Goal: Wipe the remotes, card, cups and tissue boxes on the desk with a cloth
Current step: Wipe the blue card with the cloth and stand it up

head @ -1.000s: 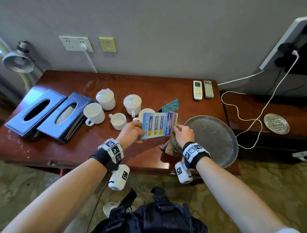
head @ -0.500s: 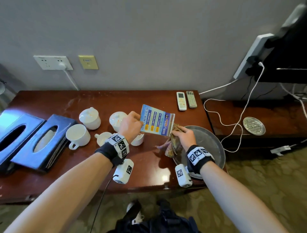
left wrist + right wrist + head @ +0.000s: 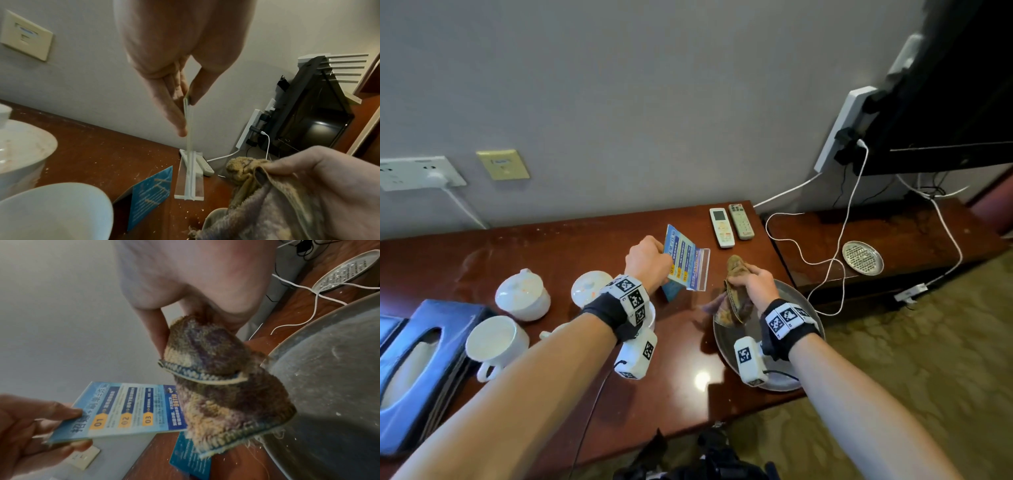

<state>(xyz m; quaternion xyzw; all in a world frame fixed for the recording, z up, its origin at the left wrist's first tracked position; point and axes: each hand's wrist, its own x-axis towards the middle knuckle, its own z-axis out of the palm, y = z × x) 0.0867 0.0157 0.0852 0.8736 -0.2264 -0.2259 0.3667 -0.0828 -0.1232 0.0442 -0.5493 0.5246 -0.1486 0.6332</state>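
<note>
**Card held up, cloth bunched beside it**

Left hand (image 3: 649, 258) pinches the blue card (image 3: 686, 260) by one short end, thumb against fingers (image 3: 174, 104), above the worktop (image 3: 551, 253). The card's long axis runs left to right, its clear base strip toward the right hand (image 3: 755, 282). Right hand grips a bunched brown cloth (image 3: 736, 291) over the metal tray (image 3: 804, 315) rim, just beside the card. Two remotes (image 3: 731, 221) lie side by side near the wall, long axes pointing at it.

The card (image 3: 686, 260), pinched at its edge by the left hand (image 3: 648, 261), has been carried farther from the body, toward the wall. The cloth (image 3: 736, 291), bunched in the right hand (image 3: 755, 282), has been drawn off the card's edge, leaving a gap.
</note>
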